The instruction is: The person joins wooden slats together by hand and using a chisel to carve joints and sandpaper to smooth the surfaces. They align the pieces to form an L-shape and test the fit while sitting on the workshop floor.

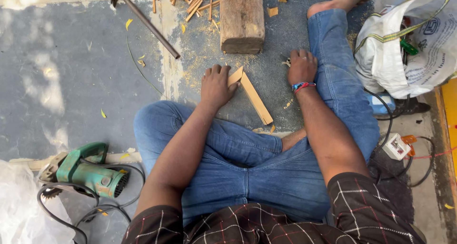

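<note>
Wooden strips (pixel 252 94) under flat, open left hand (pixel 216 86); right hand (pixel 302 67) loosely curled on the floor (pixel 71 73)

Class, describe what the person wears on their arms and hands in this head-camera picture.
Both forearms are bare; no gloves. The left hand wears nothing visible. The right hand has a red-and-blue thread wristband at the wrist. Short dark sleeves with a thin light check pattern cover the upper arms.
</note>
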